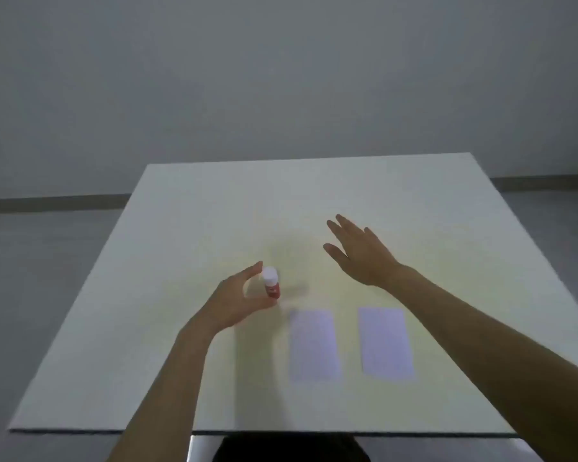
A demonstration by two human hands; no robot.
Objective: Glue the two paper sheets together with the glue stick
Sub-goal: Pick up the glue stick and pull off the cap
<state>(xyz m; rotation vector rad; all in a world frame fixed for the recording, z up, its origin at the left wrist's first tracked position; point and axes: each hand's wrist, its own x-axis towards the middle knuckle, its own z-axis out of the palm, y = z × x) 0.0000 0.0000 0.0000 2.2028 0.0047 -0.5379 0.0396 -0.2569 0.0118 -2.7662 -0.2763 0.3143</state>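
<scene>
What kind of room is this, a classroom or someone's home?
Hard to say for sure, but it looks like a bare test or recording room rather than a home: a plain white table holding only a glue stick and two paper sheets, against an undecorated grey wall.

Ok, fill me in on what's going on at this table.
A person sits at a white square table. Their left hand curls around a small red glue stick with a white cap, standing upright; the cap is on. Whether the grip has closed is unclear. The right hand hovers open, empty. Two pale rectangular paper sheets lie side by side, apart.
</scene>
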